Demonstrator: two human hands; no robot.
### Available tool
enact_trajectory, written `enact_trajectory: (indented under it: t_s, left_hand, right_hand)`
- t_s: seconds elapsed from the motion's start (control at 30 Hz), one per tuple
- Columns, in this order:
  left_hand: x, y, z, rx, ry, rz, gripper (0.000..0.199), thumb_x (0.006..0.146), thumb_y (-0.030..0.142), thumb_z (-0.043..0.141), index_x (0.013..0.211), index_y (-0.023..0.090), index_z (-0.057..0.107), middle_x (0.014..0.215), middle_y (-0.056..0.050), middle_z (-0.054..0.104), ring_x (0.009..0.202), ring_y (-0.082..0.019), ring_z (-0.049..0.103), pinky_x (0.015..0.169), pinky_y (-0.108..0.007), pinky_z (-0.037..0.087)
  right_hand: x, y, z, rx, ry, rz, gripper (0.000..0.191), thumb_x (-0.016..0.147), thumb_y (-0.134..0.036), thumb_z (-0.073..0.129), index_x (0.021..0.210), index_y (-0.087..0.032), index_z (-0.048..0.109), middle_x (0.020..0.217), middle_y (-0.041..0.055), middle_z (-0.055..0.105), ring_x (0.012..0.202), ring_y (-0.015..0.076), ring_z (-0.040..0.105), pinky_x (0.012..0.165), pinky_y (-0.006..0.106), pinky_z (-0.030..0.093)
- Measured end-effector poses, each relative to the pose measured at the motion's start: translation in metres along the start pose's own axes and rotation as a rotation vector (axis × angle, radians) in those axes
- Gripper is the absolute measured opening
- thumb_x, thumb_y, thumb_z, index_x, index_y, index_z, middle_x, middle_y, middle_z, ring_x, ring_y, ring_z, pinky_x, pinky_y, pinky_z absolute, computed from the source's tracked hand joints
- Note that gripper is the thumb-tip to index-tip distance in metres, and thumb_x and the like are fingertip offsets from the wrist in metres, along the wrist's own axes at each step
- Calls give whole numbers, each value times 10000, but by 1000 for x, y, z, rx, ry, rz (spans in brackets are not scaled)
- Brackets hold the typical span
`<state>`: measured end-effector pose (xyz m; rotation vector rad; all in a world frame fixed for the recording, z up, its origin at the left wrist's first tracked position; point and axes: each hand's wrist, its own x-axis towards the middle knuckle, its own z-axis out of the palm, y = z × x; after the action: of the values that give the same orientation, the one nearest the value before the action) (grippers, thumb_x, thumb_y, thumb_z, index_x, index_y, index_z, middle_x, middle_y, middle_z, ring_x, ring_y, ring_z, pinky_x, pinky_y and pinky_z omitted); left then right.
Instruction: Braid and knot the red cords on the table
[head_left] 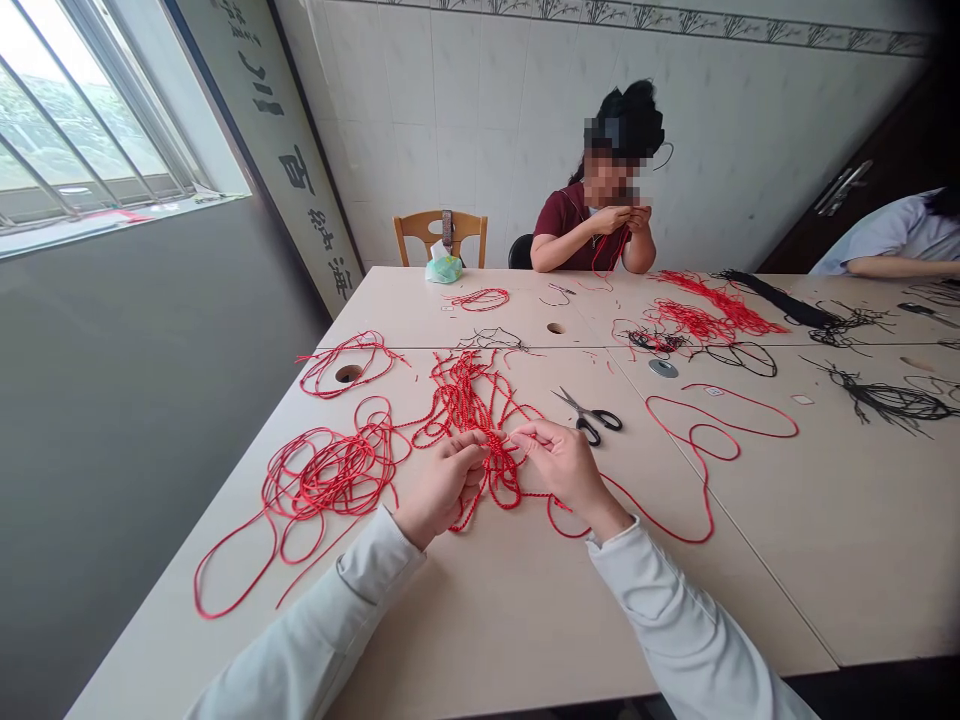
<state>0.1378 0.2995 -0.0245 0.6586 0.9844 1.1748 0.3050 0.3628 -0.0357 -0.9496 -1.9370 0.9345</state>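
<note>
My left hand (454, 482) and my right hand (566, 462) are close together over a heap of twisted red cord (461, 395) in the middle of the table. Each is closed in a pinch, thumb against forefinger, and the fingertips almost meet. Red cord appears to be between them, but the exact piece is too small to make out. Loops of the twisted cord hang or lie below my fingers. Just beyond my right hand lie scissors (589, 415) with black handles, their blades apart. A looser coil of smooth red cord (330, 475) rests left of my left hand.
A single red cord (709, 490) winds across the table (757, 590) on the right. Black cord bundles (900, 400) lie farther right, red bundles (712, 305) at the back. Across the table a person (559, 225) handles red cord; another person's sleeve (889, 235) shows far right.
</note>
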Motion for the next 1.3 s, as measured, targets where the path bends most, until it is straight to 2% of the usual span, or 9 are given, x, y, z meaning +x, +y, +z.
enact_trajectory:
  t_s: [0.2,0.4,0.53,0.73,0.87,1.03,1.1,1.2,1.3]
  left_hand:
    - [0,-6,1,-90,40,11,333,658,323,762,775,195,477,540,120,180,418,-28,129,386,-178,71]
    - [3,-11,1,74,82,60,390,627,444,808,747,163,566,474,118,244,403,-23,142,395,-195,83]
    - [7,-9,-3,315,140,216,353,678,471,759,711,153,610,484,80,345,426,-46,228,417,-209,164]
    - [9,-1,-11,801,264,564,205,769,378,698,767,173,682,530,48,434,516,-83,309,501,-227,254]
    - [0,2,2,560,99,404,276,774,420,686,732,154,627,563,40,442,510,-75,310,477,-218,250]
    - [-5,1,2,157,-18,80,318,740,426,725,775,180,527,518,107,207,448,-52,130,417,-208,96]
    - [-3,1,-3,77,-39,38,332,733,419,736,771,187,502,531,110,180,455,-51,116,414,-203,84]
    - [-1,2,-8,64,-24,52,336,738,425,740,800,181,518,526,116,165,456,-49,100,411,-198,77]
    - [0,4,-8,83,-4,55,355,739,452,736,792,169,528,521,116,184,448,-41,103,406,-194,82]
  right_hand:
    - [1,0,2,48,30,26,294,838,-471,611,823,-201,726,627,19,608,534,143,466,544,271,362]
    - [-1,-1,3,33,12,45,300,845,-459,600,816,-187,723,539,-13,488,492,117,349,507,263,297]
    - [-4,-5,4,14,-5,35,279,853,-438,595,807,-191,717,516,-25,428,486,112,309,499,262,264]
    - [-3,-13,0,81,-49,43,273,854,-437,593,812,-192,706,648,18,572,543,129,402,528,266,312]
    - [-1,-12,-5,82,6,47,290,856,-448,590,809,-180,693,628,9,556,559,127,404,548,264,327]
    - [1,-10,-2,159,-2,112,323,821,-469,624,775,-153,673,611,-6,501,550,105,356,519,251,286]
    - [2,-10,-1,282,-70,196,349,799,-489,644,768,-143,672,595,-19,459,551,94,335,518,245,279]
    - [1,-12,2,469,-288,353,367,750,-503,696,773,-137,680,537,-62,330,514,72,242,489,237,227]
    - [-2,-14,8,570,-425,415,357,705,-471,754,800,-132,693,532,-80,299,507,59,198,482,230,200]
